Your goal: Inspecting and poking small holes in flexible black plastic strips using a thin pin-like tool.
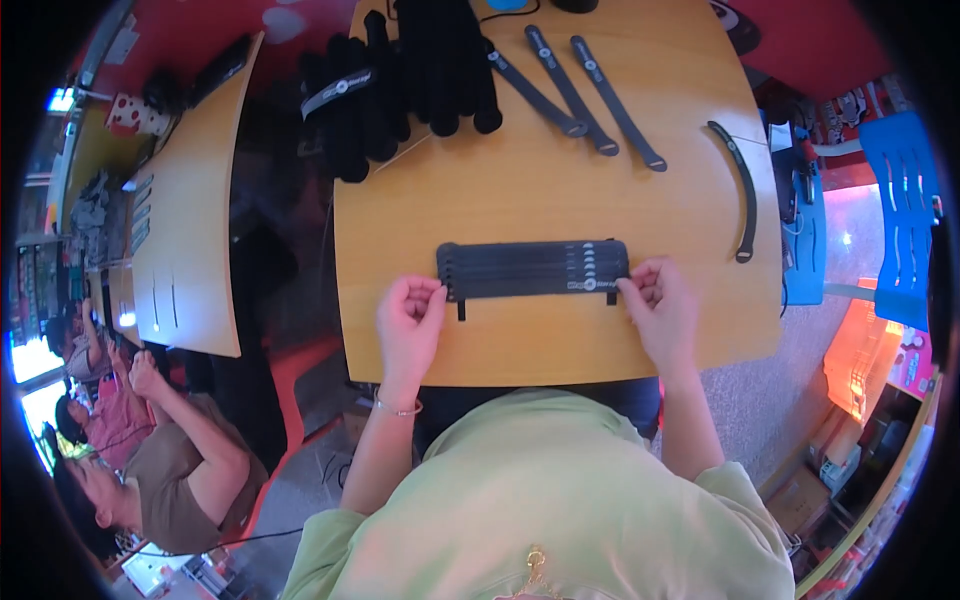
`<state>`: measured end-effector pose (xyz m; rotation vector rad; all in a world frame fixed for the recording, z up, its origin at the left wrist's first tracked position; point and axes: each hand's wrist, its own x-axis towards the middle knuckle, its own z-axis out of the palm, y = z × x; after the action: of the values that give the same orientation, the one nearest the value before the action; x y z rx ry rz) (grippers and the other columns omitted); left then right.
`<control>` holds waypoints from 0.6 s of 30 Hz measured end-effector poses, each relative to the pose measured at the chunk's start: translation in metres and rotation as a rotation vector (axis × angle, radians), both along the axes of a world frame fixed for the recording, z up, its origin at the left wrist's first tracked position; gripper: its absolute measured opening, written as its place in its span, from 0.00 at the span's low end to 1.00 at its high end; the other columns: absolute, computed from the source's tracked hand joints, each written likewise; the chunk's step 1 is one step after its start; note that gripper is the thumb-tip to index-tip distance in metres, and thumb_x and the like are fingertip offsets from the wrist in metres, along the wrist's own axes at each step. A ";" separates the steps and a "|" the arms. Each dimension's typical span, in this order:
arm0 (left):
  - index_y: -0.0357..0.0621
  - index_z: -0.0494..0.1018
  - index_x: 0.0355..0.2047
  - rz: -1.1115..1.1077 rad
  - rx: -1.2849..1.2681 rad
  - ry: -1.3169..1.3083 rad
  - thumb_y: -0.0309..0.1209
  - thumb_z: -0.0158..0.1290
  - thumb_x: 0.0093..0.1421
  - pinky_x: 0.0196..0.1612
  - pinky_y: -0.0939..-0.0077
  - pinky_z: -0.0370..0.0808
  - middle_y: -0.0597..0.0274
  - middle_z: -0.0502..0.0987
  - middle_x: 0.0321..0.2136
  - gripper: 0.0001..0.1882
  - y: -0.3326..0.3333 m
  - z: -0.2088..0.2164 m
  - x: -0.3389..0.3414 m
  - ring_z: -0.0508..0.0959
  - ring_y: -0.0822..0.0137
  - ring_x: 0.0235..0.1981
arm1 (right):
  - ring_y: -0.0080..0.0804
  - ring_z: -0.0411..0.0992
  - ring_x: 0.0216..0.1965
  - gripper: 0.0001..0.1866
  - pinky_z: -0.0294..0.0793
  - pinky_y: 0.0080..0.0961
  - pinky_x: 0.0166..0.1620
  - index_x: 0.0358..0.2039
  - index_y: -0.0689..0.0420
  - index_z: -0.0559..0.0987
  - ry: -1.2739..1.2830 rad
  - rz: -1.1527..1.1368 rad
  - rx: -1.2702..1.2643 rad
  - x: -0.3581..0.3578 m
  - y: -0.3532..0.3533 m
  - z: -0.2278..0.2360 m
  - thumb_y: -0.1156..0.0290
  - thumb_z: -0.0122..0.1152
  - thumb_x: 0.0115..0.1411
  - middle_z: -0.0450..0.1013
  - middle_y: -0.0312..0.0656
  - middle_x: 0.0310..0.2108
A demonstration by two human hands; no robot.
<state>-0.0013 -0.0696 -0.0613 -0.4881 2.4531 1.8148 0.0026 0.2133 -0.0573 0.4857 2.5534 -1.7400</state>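
Note:
A neat row of dark grey hook-and-loop straps lies overlapped on the wooden table in front of me, with rounded ends and pale printing toward the right. My left hand pinches the lower left end of the row, thumb and fingers together. At the opposite end, my right hand grips the lower right corner the same way. Two short black tabs poke out beneath the row's near edge, one close to each end; what they belong to is hidden under the straps.
Several loose straps lie on the table's far side, and a single curved strap rests at the right. Black strap bundles sit at the far left. Another table and seated people are to the left.

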 end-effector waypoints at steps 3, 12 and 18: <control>0.38 0.70 0.30 0.031 0.020 -0.053 0.21 0.53 0.55 0.14 0.90 0.64 0.70 0.71 0.20 0.03 0.008 0.015 0.001 0.68 0.84 0.16 | 0.17 0.68 0.19 0.09 0.69 0.15 0.24 0.29 0.60 0.71 -0.023 -0.008 0.023 0.002 -0.003 0.007 0.77 0.63 0.50 0.71 0.34 0.20; 0.38 0.70 0.30 0.033 0.033 -0.032 0.22 0.53 0.55 0.14 0.91 0.64 0.70 0.72 0.20 0.03 0.007 0.011 -0.002 0.68 0.84 0.16 | 0.18 0.69 0.20 0.08 0.70 0.15 0.25 0.29 0.60 0.71 -0.028 0.002 0.032 -0.001 -0.003 0.007 0.78 0.62 0.51 0.71 0.36 0.20; 0.37 0.70 0.30 0.026 0.013 -0.029 0.22 0.53 0.55 0.14 0.90 0.64 0.69 0.72 0.20 0.03 0.008 0.012 -0.002 0.68 0.84 0.15 | 0.13 0.66 0.18 0.08 0.64 0.11 0.21 0.29 0.61 0.69 0.034 0.028 0.054 -0.001 -0.003 0.005 0.80 0.60 0.53 0.68 0.32 0.17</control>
<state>-0.0031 -0.0615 -0.0492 -0.5448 2.4260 1.8185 0.0020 0.2103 -0.0519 0.4234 2.6226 -1.6890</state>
